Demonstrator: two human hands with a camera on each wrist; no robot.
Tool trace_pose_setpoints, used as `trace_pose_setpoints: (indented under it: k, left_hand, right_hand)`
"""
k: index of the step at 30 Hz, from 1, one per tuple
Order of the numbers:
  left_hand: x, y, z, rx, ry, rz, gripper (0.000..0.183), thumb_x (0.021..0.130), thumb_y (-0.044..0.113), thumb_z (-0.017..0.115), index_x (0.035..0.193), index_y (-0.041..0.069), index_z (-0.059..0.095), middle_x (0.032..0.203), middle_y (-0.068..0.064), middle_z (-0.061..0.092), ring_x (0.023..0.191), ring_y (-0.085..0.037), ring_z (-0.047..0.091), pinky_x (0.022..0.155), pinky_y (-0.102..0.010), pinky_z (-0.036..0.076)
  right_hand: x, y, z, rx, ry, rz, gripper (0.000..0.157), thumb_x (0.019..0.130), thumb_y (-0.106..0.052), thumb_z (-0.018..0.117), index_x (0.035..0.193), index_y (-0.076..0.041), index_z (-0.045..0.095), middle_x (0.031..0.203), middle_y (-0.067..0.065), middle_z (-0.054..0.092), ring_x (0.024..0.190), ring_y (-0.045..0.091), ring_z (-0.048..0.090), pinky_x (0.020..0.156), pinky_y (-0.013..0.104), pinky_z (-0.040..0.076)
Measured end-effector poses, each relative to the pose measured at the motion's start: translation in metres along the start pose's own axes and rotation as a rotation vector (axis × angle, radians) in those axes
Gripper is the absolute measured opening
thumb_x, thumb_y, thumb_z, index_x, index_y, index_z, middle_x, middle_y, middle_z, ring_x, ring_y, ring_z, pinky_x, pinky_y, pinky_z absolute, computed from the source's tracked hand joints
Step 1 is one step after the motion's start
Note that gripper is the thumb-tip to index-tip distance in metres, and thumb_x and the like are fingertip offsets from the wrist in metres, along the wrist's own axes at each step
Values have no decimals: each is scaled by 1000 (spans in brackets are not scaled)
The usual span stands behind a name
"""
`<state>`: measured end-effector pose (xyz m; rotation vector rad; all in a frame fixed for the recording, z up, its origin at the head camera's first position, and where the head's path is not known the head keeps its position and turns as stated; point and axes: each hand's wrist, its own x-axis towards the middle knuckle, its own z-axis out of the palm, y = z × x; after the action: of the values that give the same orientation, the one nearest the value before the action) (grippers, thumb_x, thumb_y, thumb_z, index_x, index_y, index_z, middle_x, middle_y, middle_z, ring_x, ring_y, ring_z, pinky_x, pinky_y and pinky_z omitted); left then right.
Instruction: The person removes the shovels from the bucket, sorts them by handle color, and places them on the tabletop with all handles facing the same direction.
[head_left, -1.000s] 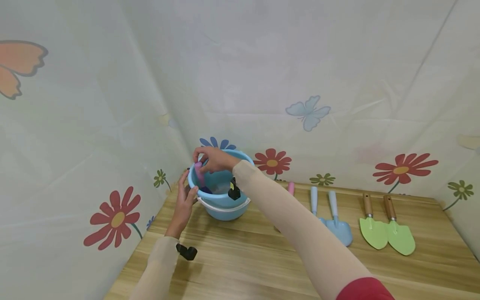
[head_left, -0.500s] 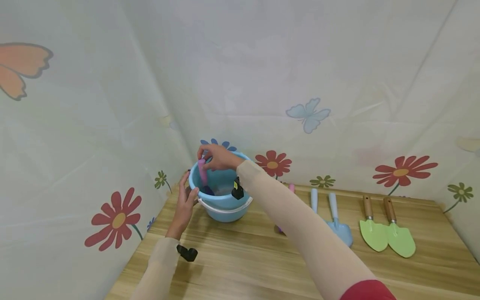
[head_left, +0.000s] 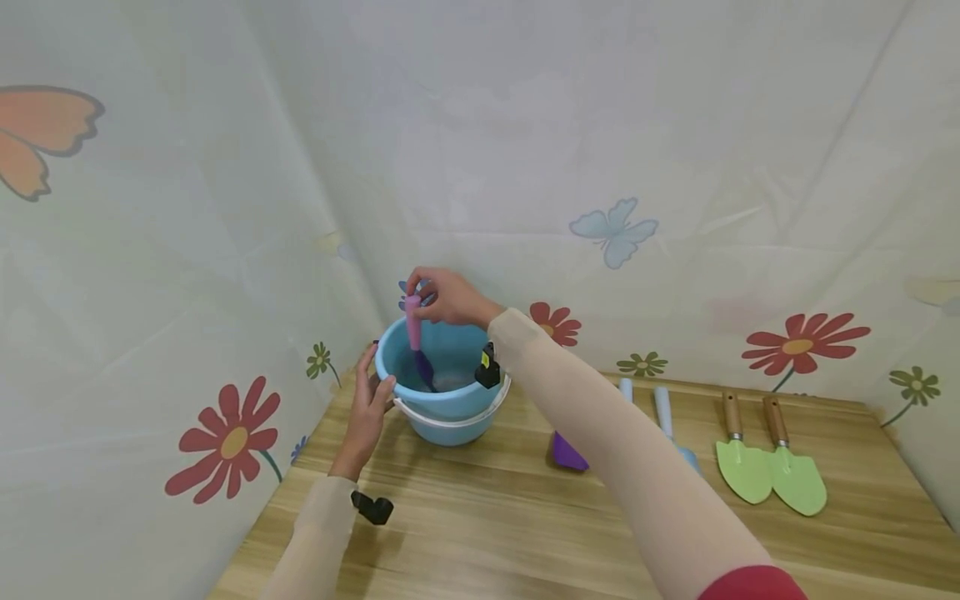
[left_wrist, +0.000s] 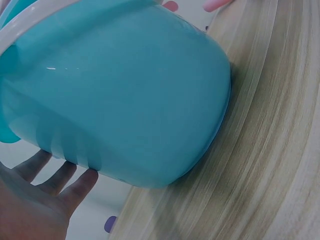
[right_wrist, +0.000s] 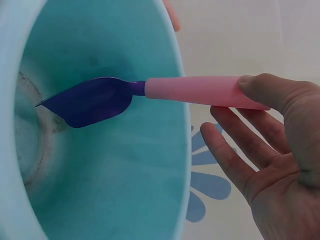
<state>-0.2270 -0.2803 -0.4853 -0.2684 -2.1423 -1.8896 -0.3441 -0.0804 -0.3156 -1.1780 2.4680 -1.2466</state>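
A light blue bucket (head_left: pixel 450 429) stands upright on the wooden table. My left hand (head_left: pixel 365 412) rests against its left side, fingers extended along the outer wall and thumb at the rim; in the left wrist view the fingertips (left_wrist: pixel 82 186) touch the wall. Over the opening, my right hand (head_left: pixel 453 298) pinches the upper end of the pink handle of a purple hand trowel (right_wrist: pixel 90 101) between thumb and fingers. The trowel hangs nearly upright, its blade inside the bucket and most of its handle above the rim in the right wrist view.
Right of the bucket, a purple blade (head_left: pixel 570 452) shows beside the right forearm. Blue shovels (head_left: pixel 663 408), partly covered by that arm, lie beyond it. Green trowels with wooden handles (head_left: pixel 797 479) lie farther right. A flower-printed sheet (head_left: pixel 480 150) hangs behind the table (head_left: pixel 465 533).
My right hand has risen and shifted right, drawing the trowel higher and more upright in the bucket. The left hand and bucket have stayed nearly still.
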Motion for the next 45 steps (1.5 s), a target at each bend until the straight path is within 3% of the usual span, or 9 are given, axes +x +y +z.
trace_pose_setpoints:
  k: [10,17,20,29,38,45]
  left_hand:
    - [-8,28,3,16,-17,-16,64,109,21,45,164,23,12,168,-12,20,149,-39,30,106,-71,36]
    - [0,1,-2,23,9,3,64,110,24,44,164,30,13,168,-4,22,150,-36,31,105,-71,37]
    - [2,-1,-2,17,9,8,63,110,24,44,164,32,13,168,-5,21,150,-36,31,105,-72,36]
    - [-7,30,2,18,-10,-15,67,109,31,48,165,20,12,167,-16,20,149,-42,31,105,-69,39]
    - [3,0,-1,18,10,-3,64,110,30,46,164,30,12,168,-8,20,150,-39,30,105,-72,36]
    - [3,-3,0,30,26,15,61,110,28,46,163,36,16,166,-5,25,148,-37,33,104,-72,38]
  right_hand:
    - [-10,0,-6,-33,62,-26,31,94,-12,76,121,-12,60,129,11,66,107,24,70,81,30,60]
    - [-19,0,-5,-39,127,-60,31,94,-15,76,120,-16,60,127,8,68,106,22,70,84,32,60]
    - [-21,-1,-6,-30,153,-77,31,94,-15,76,120,-16,61,126,8,68,105,21,70,84,32,59]
    - [-28,0,-8,10,211,-106,33,94,-17,77,122,-17,61,125,5,69,105,19,70,85,33,59]
    - [-30,3,-10,-8,239,-117,34,94,-20,77,123,-17,61,124,4,69,104,19,70,83,32,60]
    - [-33,-1,-14,-14,284,-144,34,94,-21,77,123,-16,61,123,3,70,102,18,70,83,31,59]
